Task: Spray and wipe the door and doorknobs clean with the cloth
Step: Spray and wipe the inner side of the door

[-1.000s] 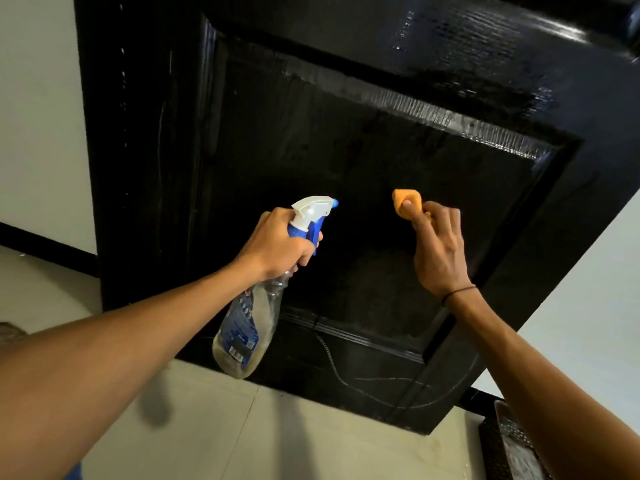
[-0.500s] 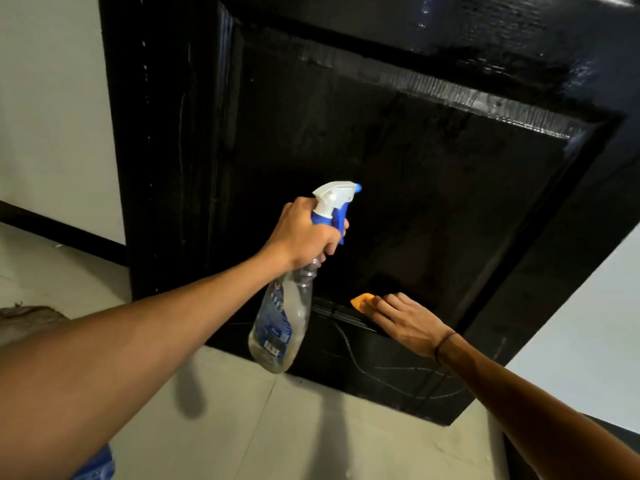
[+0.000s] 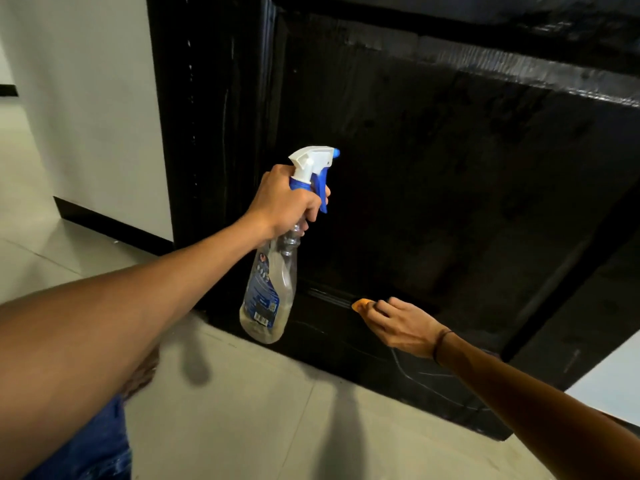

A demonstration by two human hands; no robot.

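Orange cloth (image 3: 360, 304): pressed on glossy black panelled door (image 3: 450, 174) at 5 o'clock, right hand (image 3: 401, 325) fingers pinching it.
Clear spray bottle (image 3: 268, 289): left hand (image 3: 282, 202) fingers curled round neck.

Wall: plain white painted wall (image 3: 86, 98) at 10 o'clock, with black skirting board (image 3: 110, 226).
Floor: pale glossy tiled floor (image 3: 259, 410) at 6 o'clock, carrying soft shadows.

Home hallway: black door (image 3: 433, 185), tiled floor (image 3: 259, 410).

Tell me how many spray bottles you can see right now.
1. The spray bottle hangs in the left hand, gripped at the neck in front of the black door. The right hand holds only the orange cloth. Any others would be out of view.
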